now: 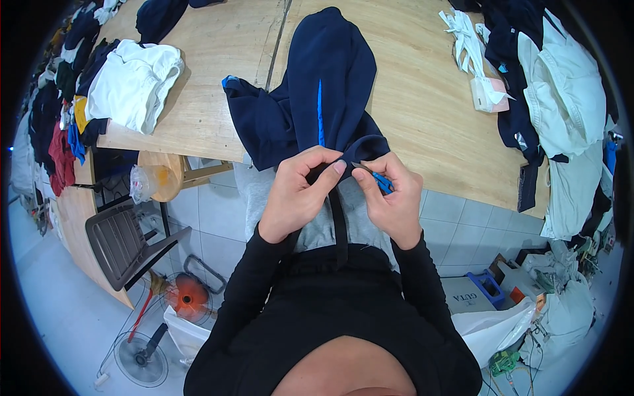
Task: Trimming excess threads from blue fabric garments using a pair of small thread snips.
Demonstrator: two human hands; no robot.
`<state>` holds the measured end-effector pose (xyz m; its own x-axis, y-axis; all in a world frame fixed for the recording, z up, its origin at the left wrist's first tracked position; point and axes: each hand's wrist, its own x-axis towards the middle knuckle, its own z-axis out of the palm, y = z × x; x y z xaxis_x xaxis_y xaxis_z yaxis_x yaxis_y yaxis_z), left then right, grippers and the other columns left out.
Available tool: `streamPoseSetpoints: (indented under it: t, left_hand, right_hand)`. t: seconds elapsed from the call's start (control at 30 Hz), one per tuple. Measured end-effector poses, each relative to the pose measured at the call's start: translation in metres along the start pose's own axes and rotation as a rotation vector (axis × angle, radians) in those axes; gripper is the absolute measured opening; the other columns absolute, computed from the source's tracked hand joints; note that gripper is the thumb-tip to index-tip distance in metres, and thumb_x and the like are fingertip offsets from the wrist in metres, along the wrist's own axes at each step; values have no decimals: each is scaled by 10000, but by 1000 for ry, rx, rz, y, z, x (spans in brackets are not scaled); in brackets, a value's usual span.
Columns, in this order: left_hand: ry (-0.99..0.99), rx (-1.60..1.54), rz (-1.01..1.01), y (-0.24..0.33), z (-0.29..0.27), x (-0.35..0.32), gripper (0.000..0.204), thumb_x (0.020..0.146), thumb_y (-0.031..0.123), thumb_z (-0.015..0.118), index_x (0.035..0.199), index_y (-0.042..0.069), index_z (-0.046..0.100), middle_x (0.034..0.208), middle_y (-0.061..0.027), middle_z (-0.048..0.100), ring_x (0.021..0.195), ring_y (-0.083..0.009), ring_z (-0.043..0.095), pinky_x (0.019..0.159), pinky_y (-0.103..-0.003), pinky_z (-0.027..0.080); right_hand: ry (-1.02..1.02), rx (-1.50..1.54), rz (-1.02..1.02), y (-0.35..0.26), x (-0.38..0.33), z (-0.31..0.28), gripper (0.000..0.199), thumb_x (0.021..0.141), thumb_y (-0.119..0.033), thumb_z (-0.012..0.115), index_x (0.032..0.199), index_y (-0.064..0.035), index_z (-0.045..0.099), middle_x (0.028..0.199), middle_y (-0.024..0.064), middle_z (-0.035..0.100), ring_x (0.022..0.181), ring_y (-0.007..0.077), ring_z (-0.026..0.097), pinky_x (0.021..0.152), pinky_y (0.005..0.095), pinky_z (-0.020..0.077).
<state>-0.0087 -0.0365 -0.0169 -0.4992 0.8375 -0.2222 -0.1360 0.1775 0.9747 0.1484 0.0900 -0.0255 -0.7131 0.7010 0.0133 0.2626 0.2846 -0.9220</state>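
Note:
A dark navy garment with a bright blue strip down its middle lies on the light wooden table, its near end over the front edge. My left hand pinches that near end between thumb and fingers. Close beside it, my right hand is closed around small blue-handled thread snips, their dark tip pointing at the fabric by my left thumb. Whether the blades touch the cloth is too small to tell. A dark strap hangs below my hands, over grey cloth at my lap.
A folded white garment lies on the table's left part. White and dark clothes pile at the right, near a tissue pack. A wooden stool, brown chair and fans stand left; a box sits right.

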Motion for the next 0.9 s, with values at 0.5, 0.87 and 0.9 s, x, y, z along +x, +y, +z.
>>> streamPoseSetpoints:
  t: [0.5,0.87,0.9]
  left_hand:
    - [114,-440,-131,-9,11,9,188,1073,71,715,1246,-1,735,883,36,685,762,6,520,671,-181,398]
    - [80,-796,-52,-6,-1,10,486,1003,-93,715,1478,-36,630,1198,-54,733,933,-87,719,802,-229,592]
    - [79,-791,-16,-9,-1,10,514,982,-112,727,1480,-41,622,1273,-82,721,971,-108,739,841,-250,614]
  right_hand:
    - [201,195,128,4,20,1,101,1041,-98,748,1068,-12,703,879,-16,671,748,28,537,656,216,419]
    - [150,269,133,-8,-9,-8,91,1031,-10,726,1119,12,715,926,15,709,762,52,600,709,224,457]
    - [145,263,122,-8,-9,-8,106,1017,0,742,1122,12,729,934,14,716,773,50,607,711,219,458]
